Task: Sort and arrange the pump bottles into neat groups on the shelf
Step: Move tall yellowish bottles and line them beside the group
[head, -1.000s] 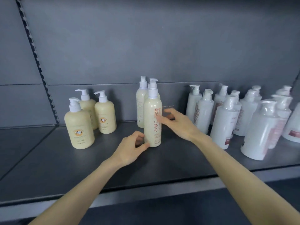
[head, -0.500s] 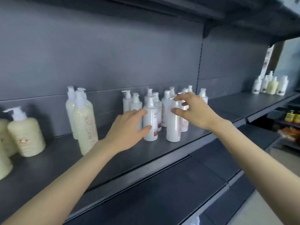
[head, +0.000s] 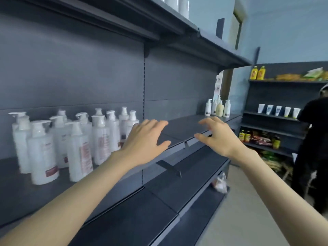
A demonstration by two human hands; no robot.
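White pump bottles [head: 78, 148] are packed tight on the shelf [head: 182, 126], 9 o'clock of left hand [head: 144, 141]. Left hand and right hand [head: 219, 137] are spread wide, nothing gripped. If the cluster edge is clipped, a domino topple is risked.

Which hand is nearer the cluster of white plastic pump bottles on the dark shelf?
Left. The left hand hovers at the right edge of the cluster of white plastic pump bottles; the right hand is farther right, above a bare stretch of the dark grey metal shelf.
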